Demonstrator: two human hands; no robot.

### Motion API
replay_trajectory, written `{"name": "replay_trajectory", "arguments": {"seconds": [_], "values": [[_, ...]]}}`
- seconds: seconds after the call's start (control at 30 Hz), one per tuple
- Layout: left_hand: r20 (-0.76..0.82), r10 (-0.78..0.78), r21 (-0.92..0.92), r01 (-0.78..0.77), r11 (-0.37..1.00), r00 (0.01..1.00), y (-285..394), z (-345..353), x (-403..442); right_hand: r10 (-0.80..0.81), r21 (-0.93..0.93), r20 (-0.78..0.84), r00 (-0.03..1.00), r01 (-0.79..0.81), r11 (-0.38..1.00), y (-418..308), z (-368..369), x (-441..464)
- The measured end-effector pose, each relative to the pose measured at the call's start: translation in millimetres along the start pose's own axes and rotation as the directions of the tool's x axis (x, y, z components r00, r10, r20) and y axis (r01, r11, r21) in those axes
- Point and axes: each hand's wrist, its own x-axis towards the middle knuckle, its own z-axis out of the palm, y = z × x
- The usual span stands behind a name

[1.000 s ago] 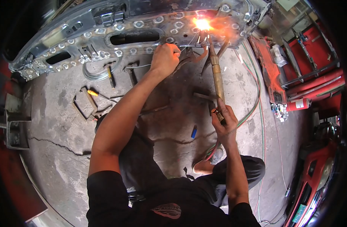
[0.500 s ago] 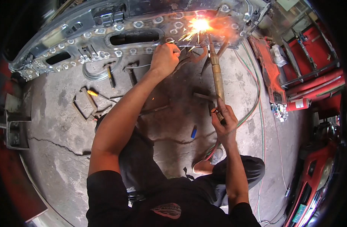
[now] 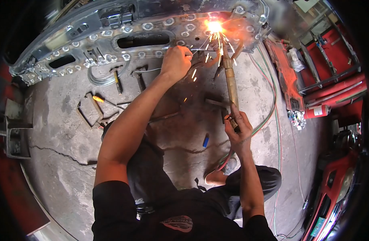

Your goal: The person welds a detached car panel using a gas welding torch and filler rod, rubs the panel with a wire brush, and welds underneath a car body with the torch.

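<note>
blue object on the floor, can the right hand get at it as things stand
Probably not: the right hand is wrapped around the torch, though the blue object lies nearby on the floor with nothing seen covering it.

The panel [image 3: 176,34] is bare grey metal with a streaky sheen, its sheet roughened by rows of raised, weld-like spots. The torch [image 3: 230,82] looks like dull, worn brass, the coil [image 3: 106,82] smooth, shiny metal wire. Rough, matt concrete makes the cracked floor [image 3: 64,128]. The shirt [image 3: 112,205] is matt black cloth; the car [image 3: 332,186] has glossy red paint.
</note>
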Motion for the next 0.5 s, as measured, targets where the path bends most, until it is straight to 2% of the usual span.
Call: {"name": "replay_trajectory", "arguments": {"seconds": [0.5], "values": [[0.008,-0.020,-0.001,0.020,1.000,1.000,5.5,-0.2,1.0,0.027,0.011,-0.007,1.000,-0.027,1.000,2.2,1.3,-3.4]]}}
